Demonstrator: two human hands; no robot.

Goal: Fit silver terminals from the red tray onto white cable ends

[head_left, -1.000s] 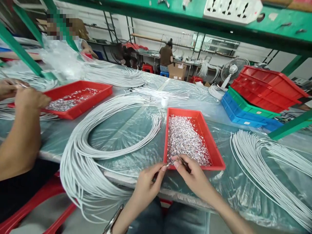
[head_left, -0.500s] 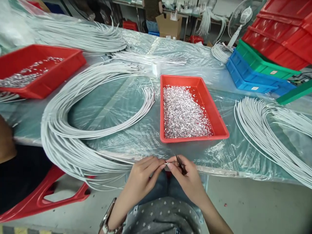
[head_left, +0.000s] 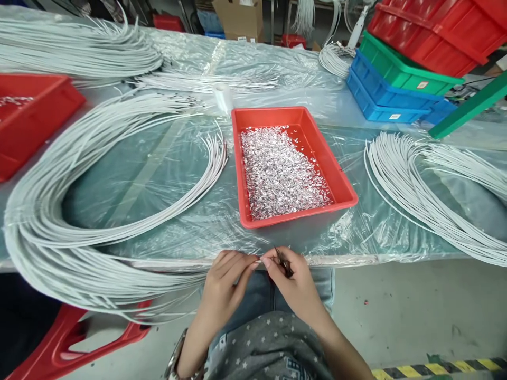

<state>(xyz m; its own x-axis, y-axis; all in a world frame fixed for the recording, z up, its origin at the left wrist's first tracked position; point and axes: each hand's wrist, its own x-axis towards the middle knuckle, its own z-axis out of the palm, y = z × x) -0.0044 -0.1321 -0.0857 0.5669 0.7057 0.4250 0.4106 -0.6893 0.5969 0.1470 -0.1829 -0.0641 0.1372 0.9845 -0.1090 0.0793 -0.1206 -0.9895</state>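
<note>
My left hand [head_left: 224, 282] and my right hand [head_left: 292, 285] meet at the table's near edge, fingertips pinched together on a small silver piece [head_left: 259, 260] at the end of a white cable. My right hand also holds thin dark tweezers [head_left: 283, 262]. Just beyond my hands stands a red tray [head_left: 337, 179] filled with small shiny metal pieces [head_left: 279, 171]. A big looped bundle of white cables [head_left: 59, 248] lies to the left, and its lower strands run toward my left hand.
Another bundle of white cables [head_left: 420, 195] lies at the right. Stacked red, green and blue bins [head_left: 400, 79] stand at the back right. A second red tray [head_left: 31, 119] is at the left edge. A red plastic stool [head_left: 67, 343] stands below left.
The view has tilted down and drawn back. My hands came off the tray's front rim toward my lap, still pinched together. The other person's arm at the left has left the view.
</note>
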